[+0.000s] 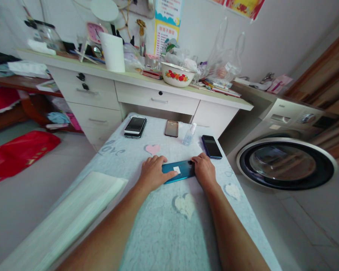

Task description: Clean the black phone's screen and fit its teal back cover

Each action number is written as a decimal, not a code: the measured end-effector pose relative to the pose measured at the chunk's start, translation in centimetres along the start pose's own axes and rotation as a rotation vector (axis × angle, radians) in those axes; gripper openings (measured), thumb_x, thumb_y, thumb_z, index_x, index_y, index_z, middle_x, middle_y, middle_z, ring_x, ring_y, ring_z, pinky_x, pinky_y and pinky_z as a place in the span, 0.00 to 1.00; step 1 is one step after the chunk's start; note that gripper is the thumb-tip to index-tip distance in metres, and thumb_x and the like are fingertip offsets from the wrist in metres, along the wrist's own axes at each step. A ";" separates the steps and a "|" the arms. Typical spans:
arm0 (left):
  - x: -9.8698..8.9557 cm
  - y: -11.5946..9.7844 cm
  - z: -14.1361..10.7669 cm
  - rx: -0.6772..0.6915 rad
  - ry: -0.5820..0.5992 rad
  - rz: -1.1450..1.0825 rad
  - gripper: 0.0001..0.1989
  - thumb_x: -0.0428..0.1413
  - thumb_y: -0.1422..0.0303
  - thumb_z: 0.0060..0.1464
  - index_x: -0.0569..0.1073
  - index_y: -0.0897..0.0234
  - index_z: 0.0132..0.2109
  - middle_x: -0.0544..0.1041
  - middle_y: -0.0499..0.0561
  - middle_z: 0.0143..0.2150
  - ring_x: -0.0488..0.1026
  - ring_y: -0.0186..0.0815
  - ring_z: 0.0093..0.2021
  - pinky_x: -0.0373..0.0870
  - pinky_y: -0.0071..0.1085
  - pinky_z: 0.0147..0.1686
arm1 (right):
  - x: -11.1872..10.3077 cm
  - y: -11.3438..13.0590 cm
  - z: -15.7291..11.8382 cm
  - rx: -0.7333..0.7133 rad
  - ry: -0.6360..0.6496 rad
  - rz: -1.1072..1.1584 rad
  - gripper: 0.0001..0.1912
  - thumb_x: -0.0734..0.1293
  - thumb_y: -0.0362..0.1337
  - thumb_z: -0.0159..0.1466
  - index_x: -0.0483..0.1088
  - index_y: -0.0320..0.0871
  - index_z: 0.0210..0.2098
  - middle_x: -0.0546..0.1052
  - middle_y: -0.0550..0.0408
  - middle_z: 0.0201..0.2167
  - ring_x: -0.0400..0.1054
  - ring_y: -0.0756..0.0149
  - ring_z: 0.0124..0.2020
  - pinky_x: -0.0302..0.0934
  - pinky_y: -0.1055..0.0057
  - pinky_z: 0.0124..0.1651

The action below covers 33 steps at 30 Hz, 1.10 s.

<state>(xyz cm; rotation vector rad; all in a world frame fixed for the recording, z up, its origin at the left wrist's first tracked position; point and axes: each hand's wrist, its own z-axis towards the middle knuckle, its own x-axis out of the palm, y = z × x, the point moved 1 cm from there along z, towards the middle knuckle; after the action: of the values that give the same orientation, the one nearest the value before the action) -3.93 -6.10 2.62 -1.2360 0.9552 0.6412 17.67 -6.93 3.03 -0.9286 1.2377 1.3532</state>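
Observation:
A blue smartphone with a small white square on its back lies sideways between my hands, low over the cloth-covered table. My left hand grips its left end, thumb across the back near the white square. Around the right end close the fingers of my right hand, by the dark camera area. Beyond them are a clear spray bottle standing upright and a brownish see-through phone case. A dark phone lies to the right, and stacked phones sit at the far left.
A folded pale cloth or sheet lies along the table's left side. Behind stands a white drawer desk bearing a flowered bowl, a paper roll and plastic bags. A washing machine is on the right.

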 end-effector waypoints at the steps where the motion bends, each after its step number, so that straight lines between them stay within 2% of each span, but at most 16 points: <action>1: -0.1 0.0 -0.1 0.001 0.024 0.006 0.31 0.57 0.43 0.44 0.69 0.57 0.50 0.73 0.54 0.49 0.67 0.48 0.52 0.62 0.41 0.49 | 0.0 -0.1 0.0 0.006 -0.004 0.002 0.16 0.57 0.36 0.70 0.77 0.48 0.44 0.73 0.51 0.43 0.65 0.63 0.45 0.54 0.72 0.40; 4: -0.2 0.0 -0.2 0.010 0.093 0.039 0.38 0.60 0.42 0.36 0.67 0.56 0.53 0.70 0.55 0.52 0.65 0.49 0.53 0.61 0.42 0.51 | 0.0 -0.4 0.0 0.011 -0.019 0.002 0.16 0.57 0.36 0.70 0.77 0.48 0.43 0.73 0.51 0.43 0.65 0.63 0.44 0.53 0.72 0.40; 7: -0.1 0.1 -0.3 0.042 0.131 0.081 0.41 0.61 0.44 0.33 0.66 0.56 0.54 0.68 0.55 0.52 0.63 0.50 0.54 0.61 0.43 0.51 | -0.1 -0.6 -0.1 0.011 -0.019 -0.011 0.16 0.57 0.36 0.70 0.77 0.48 0.42 0.73 0.51 0.42 0.65 0.63 0.43 0.53 0.72 0.38; 16: 0.0 0.0 -0.3 0.044 0.120 0.105 0.37 0.62 0.48 0.34 0.66 0.56 0.52 0.68 0.55 0.50 0.63 0.49 0.53 0.62 0.44 0.50 | -0.6 -0.1 -0.9 -0.011 0.007 -0.036 0.17 0.56 0.37 0.70 0.77 0.46 0.39 0.73 0.50 0.41 0.65 0.63 0.42 0.53 0.72 0.38; 23: 0.0 -0.1 -0.3 0.033 0.112 0.107 0.36 0.62 0.48 0.34 0.66 0.55 0.51 0.68 0.54 0.50 0.64 0.49 0.52 0.62 0.44 0.50 | -0.4 1.6 -1.4 -0.110 0.024 -0.004 0.15 0.57 0.35 0.70 0.76 0.47 0.42 0.72 0.51 0.41 0.63 0.64 0.44 0.54 0.73 0.41; 28: 0.1 -0.1 -0.3 0.026 0.106 0.106 0.35 0.62 0.48 0.34 0.66 0.55 0.50 0.68 0.54 0.50 0.64 0.49 0.52 0.62 0.43 0.50 | -0.2 1.9 -1.2 -0.142 0.012 -0.015 0.15 0.57 0.35 0.70 0.76 0.48 0.43 0.72 0.52 0.41 0.63 0.64 0.44 0.54 0.73 0.40; 33: 0.1 -0.2 -0.3 0.025 0.101 0.104 0.35 0.62 0.48 0.34 0.66 0.55 0.51 0.68 0.54 0.50 0.64 0.49 0.52 0.62 0.44 0.51 | -0.1 1.9 -0.4 -0.113 0.028 -0.045 0.15 0.57 0.34 0.69 0.76 0.48 0.42 0.71 0.51 0.43 0.63 0.63 0.45 0.55 0.72 0.39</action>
<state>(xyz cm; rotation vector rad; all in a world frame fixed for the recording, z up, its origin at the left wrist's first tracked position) -3.79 -6.46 2.61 -1.2120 1.1142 0.6510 15.77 -7.24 3.39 -1.0513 1.1639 1.3900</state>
